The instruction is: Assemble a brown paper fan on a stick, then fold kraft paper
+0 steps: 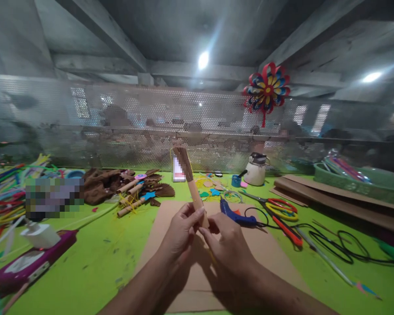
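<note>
I have the left hand (183,229) pinching a tan tube (195,192) between thumb and fingers, and the right hand (229,240) pinching it near its lower end. It leans left, dark brown top (186,164) upward, over a brown sheet (164,218) on the green desk (105,258). I see a blue glue gun (241,218) just beyond the right hand, scissors (266,201) farther right, and thread-wrapped tubes (128,208) off to the left.

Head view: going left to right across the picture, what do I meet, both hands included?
Purple power strip → blue star → left hand → right hand → scissors' red and yellow handles → green basket.
</note>
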Tool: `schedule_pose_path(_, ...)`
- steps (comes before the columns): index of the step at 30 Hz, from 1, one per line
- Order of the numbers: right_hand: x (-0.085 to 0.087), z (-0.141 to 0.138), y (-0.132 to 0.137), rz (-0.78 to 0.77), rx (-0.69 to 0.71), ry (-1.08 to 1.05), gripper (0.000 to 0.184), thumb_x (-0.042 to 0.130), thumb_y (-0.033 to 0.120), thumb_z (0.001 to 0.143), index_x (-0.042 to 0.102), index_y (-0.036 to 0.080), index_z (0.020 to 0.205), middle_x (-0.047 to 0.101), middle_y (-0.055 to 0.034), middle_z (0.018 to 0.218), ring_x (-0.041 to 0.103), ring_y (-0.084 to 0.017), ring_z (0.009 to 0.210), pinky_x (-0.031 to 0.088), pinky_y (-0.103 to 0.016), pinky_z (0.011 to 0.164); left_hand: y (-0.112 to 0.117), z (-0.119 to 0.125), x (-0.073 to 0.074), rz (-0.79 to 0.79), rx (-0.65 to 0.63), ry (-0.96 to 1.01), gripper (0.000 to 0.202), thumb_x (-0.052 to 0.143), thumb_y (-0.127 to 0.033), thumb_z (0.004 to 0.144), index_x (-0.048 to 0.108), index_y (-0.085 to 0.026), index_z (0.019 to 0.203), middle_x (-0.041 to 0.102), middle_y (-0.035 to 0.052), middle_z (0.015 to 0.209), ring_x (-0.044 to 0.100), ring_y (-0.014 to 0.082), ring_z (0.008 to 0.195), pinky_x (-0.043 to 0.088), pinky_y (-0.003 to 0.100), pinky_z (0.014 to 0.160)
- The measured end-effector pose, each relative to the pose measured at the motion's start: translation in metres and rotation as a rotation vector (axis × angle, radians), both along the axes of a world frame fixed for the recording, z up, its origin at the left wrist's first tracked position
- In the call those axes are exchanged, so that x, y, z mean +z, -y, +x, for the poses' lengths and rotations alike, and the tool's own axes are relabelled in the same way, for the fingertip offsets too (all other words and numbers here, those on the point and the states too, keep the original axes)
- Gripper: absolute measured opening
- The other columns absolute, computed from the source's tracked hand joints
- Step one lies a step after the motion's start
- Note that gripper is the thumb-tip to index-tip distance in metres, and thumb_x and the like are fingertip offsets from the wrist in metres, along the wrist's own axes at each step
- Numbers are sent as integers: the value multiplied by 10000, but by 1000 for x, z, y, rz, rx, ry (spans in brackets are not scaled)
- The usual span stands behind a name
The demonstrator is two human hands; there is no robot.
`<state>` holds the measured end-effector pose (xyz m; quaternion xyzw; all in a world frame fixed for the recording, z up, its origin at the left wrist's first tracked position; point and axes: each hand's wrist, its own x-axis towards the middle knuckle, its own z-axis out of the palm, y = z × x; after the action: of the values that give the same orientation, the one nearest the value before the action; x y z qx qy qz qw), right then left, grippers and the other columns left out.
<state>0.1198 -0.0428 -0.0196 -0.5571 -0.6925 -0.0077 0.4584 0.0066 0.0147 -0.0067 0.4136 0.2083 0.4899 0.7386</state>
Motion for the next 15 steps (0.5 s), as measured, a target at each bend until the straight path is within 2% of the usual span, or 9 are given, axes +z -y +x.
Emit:
schedule_pose_path(3, 0, 0, 1, -11, 16, -31, 113, 563, 227, 843, 612, 148, 780, 604, -54, 726, 546, -175, 683, 399, -284, 621, -1, -1, -2, 0, -19, -21, 244, 743, -252, 715, 599, -144, 878, 591, 1, 698, 591, 136, 631, 484, 258, 618)
schedule_pose_path(7, 4, 1, 2, -56, 66, -173, 128, 568, 232, 828, 625, 145, 753, 625, -45, 699, 566, -152, 639, 412, -259, 592, -1, -3, 1, -47, -2, -35, 342, 789, -239, 661, 645, -140, 954, 599, 9, 754, 582, 115, 680, 476, 217, 648)
schedule_pose_path(15, 9, 3, 3, -296, 262, -571, 127, 599, 250, 782, 636, 134, 745, 642, -23, 658, 588, -133, 602, 450, -229, 554, 2, -8, 11, -121, -6, -34, 283, 823, -246, 610, 672, -120, 813, 611, 29, 754, 565, 107, 668, 465, 188, 603)
